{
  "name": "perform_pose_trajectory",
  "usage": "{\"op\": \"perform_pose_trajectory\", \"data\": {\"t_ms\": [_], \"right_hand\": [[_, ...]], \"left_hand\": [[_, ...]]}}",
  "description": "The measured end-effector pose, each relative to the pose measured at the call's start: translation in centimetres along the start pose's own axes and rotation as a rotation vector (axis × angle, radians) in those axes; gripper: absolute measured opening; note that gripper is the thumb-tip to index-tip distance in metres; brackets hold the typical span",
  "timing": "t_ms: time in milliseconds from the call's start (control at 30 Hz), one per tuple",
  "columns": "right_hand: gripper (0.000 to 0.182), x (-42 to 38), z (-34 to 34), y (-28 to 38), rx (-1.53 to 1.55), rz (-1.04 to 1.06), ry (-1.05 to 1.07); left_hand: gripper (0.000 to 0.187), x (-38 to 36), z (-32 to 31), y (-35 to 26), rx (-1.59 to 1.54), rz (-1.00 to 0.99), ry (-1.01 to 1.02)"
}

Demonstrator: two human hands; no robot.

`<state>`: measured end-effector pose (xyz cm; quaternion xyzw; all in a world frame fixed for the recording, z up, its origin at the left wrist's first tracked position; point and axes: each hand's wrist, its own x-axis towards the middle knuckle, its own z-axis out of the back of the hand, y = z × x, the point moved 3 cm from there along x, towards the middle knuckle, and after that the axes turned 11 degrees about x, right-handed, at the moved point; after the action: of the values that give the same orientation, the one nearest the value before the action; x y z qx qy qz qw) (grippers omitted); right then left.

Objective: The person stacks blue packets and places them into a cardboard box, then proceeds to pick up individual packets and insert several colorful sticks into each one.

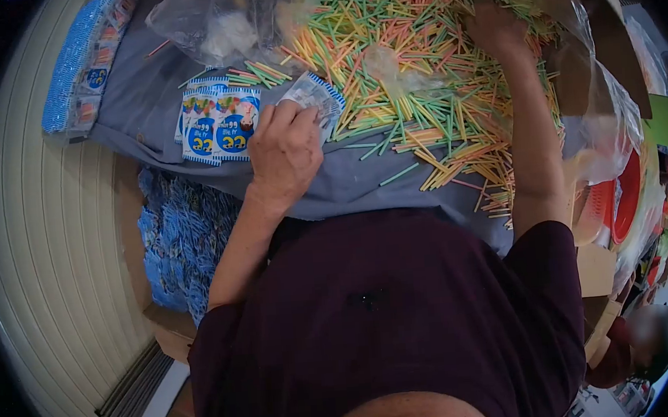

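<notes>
My left hand (pixel 287 146) is closed, its fingers curled on the near edge of a small white-and-blue packet (pixel 317 95). Directly left of it, several printed packets (pixel 236 122) with blue ovals lie overlapping on the grey cloth (pixel 340 185). My right hand (pixel 498 33) reaches into the far right part of a big pile of thin coloured sticks (pixel 415 44), green, yellow, pink and orange. Its fingertips are sunk among the sticks, so whether they grip any cannot be seen. A few sticks (pixel 259 74) lie just beyond the printed packets.
Clear plastic bags (pixel 220 19) lie at the back and hang at the right side. A bundle of packet strips (pixel 84 67) sits at the far left. Below it, a cardboard box holds many blue packets (pixel 185 242). Red baskets (pixel 624 196) and another person (pixel 619 351) are at right.
</notes>
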<state>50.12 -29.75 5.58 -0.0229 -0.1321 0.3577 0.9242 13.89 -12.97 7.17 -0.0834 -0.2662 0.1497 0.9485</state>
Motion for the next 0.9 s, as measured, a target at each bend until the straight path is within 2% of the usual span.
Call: {"op": "perform_pose_trajectory", "data": {"t_ms": [100, 167, 233, 400, 467, 500, 567, 667, 733, 900], "right_hand": [[0.037, 1.2, 1.2, 0.1, 0.088, -0.023, 0.07], [0.041, 1.5, 2.4, 0.0, 0.233, -0.151, 0.385], [0.038, 1.4, 2.0, -0.7, 0.24, -0.151, 0.331], [0.035, 0.4, 4.8, -0.3, 0.254, -0.214, 0.309], [0.03, -0.1, 4.1, -0.9, 0.227, -0.164, 0.168], [0.03, -0.4, 4.3, -0.7, 0.23, -0.168, 0.164], [0.045, -1.2, 4.7, -0.2, 0.263, -0.21, 0.191], [0.051, -1.3, 4.3, -0.5, 0.3, -0.153, 0.159], [0.049, -1.4, 4.8, -0.1, 0.304, -0.158, 0.127], [0.046, -1.5, 3.6, -1.1, 0.366, -0.153, 0.075]], "left_hand": [[0.015, 0.3, -0.2, 1.0, 0.005, -0.03, -0.038], [0.016, 0.4, -0.4, 1.1, 0.029, -0.061, -0.115], [0.018, -0.5, -0.6, 0.7, 0.051, -0.075, -0.029], [0.02, 0.0, 1.1, 0.5, 0.019, -0.019, -0.025], [0.02, 0.0, 1.0, 1.0, 0.032, -0.025, -0.009], [0.021, 0.0, 0.8, 1.4, -0.025, -0.004, -0.005], [0.021, -0.1, 0.6, 1.7, -0.085, 0.01, 0.007], [0.022, -0.1, 1.1, 1.0, -0.088, -0.047, -0.047], [0.02, -0.7, 0.1, 0.9, -0.066, -0.03, 0.067], [0.019, -0.3, 1.4, 1.2, -0.157, 0.043, 0.137]]}}
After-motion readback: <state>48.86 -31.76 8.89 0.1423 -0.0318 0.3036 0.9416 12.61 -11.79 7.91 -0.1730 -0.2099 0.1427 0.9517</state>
